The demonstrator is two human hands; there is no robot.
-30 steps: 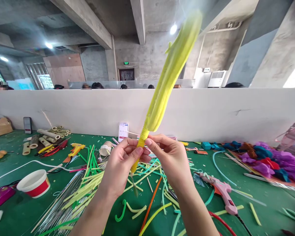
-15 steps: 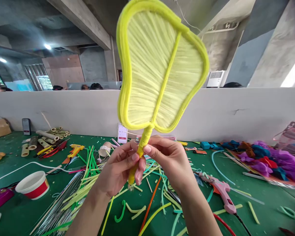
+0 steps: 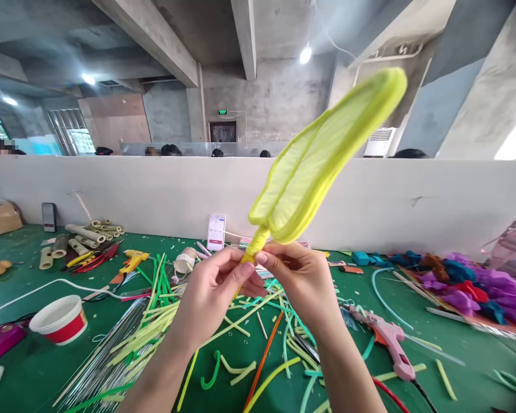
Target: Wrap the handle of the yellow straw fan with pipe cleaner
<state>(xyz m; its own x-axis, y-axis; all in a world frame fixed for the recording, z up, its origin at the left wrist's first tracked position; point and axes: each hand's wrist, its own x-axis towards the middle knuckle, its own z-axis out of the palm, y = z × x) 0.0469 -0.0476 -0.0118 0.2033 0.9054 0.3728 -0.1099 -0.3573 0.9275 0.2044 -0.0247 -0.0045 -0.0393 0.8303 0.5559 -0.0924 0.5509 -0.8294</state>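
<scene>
A yellow-green hand fan (image 3: pixel 313 166) with a fuzzy rim and a centre rib is held up over the table, tilted to the right and seen nearly edge-on. My left hand (image 3: pixel 217 287) is closed round the lower part of its wrapped yellow handle, which the fingers mostly hide. Thumb and fingers of my right hand (image 3: pixel 298 275) pinch the handle just under the fan's base. Beneath both hands lie loose fuzzy stems (image 3: pixel 264 355) in green, yellow and orange.
A pink glue gun (image 3: pixel 387 335) lies at right, a yellow glue gun (image 3: pixel 131 263) at left. A paper cup (image 3: pixel 60 321) stands near a bundle of thin wires (image 3: pixel 107 350). Purple and blue petals (image 3: pixel 477 281) are heaped at far right. A phone (image 3: pixel 216 232) leans on the white partition (image 3: pixel 112 189).
The fan has turned from nearly face-on to nearly edge-on and leaned over to the right. Both hands stay on the handle, with the left fingers shifted.
</scene>
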